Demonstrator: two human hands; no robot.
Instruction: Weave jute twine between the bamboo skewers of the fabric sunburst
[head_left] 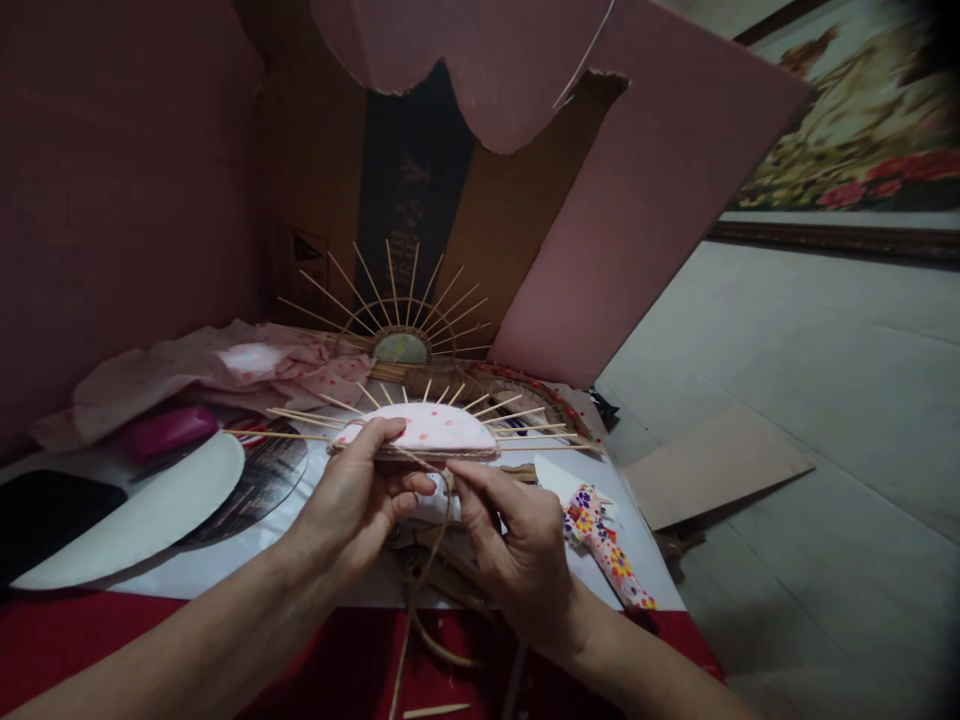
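Observation:
My left hand [367, 480] grips a half-round piece [427, 428] covered in white cloth with pink-red spots, its thumb on the front face. Thin wooden sticks [517, 414] fan out from the curved edge of this piece. Twine runs along its straight lower edge. Just right of the left fingers, my right hand [510, 540] pinches the twine [426, 580] between thumb and forefinger, close under the piece. The twine's loose end hangs down past the table's front edge. What the left fingers do behind the piece is partly hidden.
Behind stands a similar stick fan [401, 347] against a cardboard box [322, 200]. Pink spotted cloth [187, 375], a white half-disc [150, 520] and a black flat object [56, 520] lie left. A flower-patterned cloth-covered item [611, 550] lies right. Scissors [450, 580] sit below my hands.

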